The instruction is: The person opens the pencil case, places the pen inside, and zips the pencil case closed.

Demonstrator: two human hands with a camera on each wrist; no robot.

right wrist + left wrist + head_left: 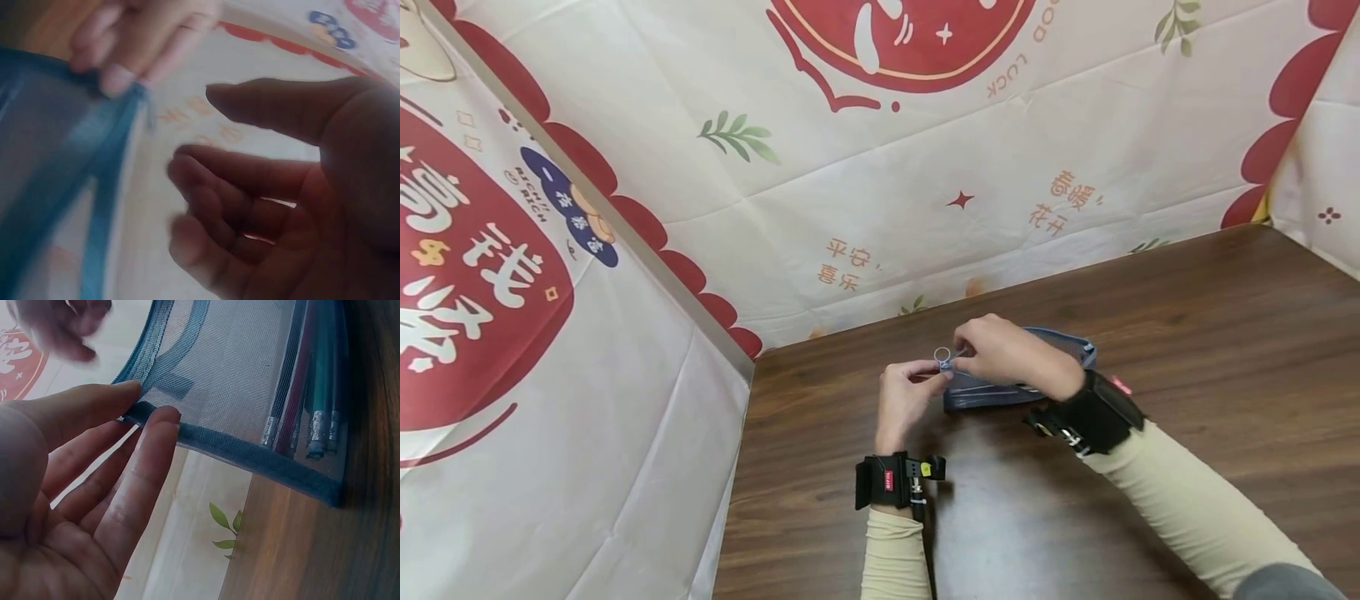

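A blue-edged mesh zip pouch (985,393) is on the table under my hands. Through its mesh in the left wrist view, several pencils (319,419) show with metal-banded ends. My left hand (902,402) pinches one top corner of the pouch between thumb and fingers, where the zipper (140,365) ends. A small ring (942,355) stands up at that corner in the head view. Beside the corner is my right hand (1011,354). In the right wrist view its thumb and loosely bent fingers (231,169) are apart, with nothing between them, off the blurred pouch edge.
The brown wood-grain table (1210,350) meets a printed white cloth (880,192) behind the pouch. Another printed cloth panel (625,400) borders the table on the left. Both wrists carry black straps (883,482) with small cameras.
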